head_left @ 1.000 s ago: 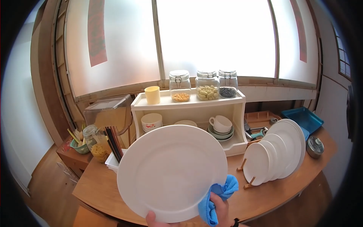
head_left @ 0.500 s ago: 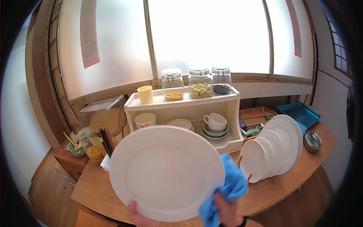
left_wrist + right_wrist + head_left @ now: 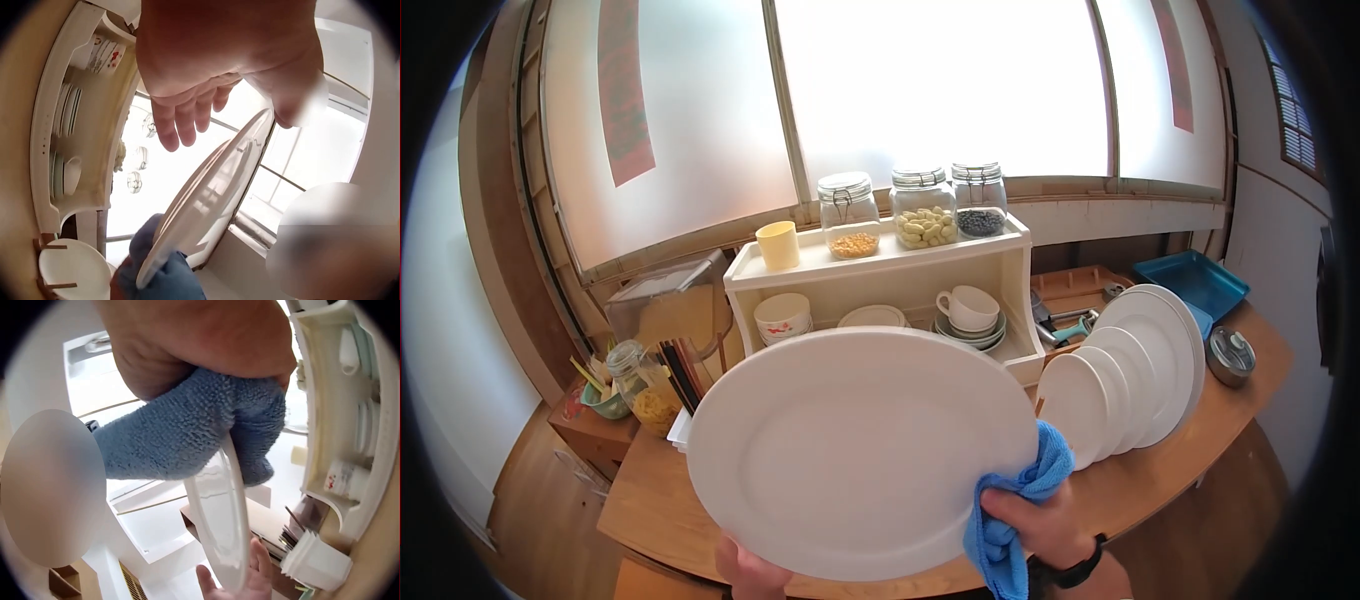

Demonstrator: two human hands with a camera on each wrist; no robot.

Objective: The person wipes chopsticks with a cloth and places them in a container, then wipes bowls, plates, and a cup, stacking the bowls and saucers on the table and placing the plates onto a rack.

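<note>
A large white plate (image 3: pixel 860 450) is held up, tilted, over the wooden table. Its lower left rim lies between the thumb and fingers of my left hand (image 3: pixel 750 568); those fingers pass behind the plate in the head view. My right hand (image 3: pixel 1045 520) grips a blue cloth (image 3: pixel 998 550) at the plate's lower right rim. In the right wrist view the cloth (image 3: pixel 181 428) is folded over the rim, covering both faces there. The left wrist view shows the plate (image 3: pixel 212 187) edge-on, with the left hand's fingers (image 3: pixel 185 122) stretched out on one side.
Several white plates (image 3: pixel 1145 385) stand in a wooden rack at the right, beside a lidded metal pot (image 3: pixel 1230 357). Behind is a white shelf (image 3: pixel 880 275) with bowls, a cup and glass jars on top. Dark chopsticks (image 3: pixel 680 372) and a pasta jar (image 3: pixel 650 400) stand left.
The plate has tipped back and now looks wider. My right hand, with the cloth, has shifted right at the rim. The left hand has moved left along the lower edge.
</note>
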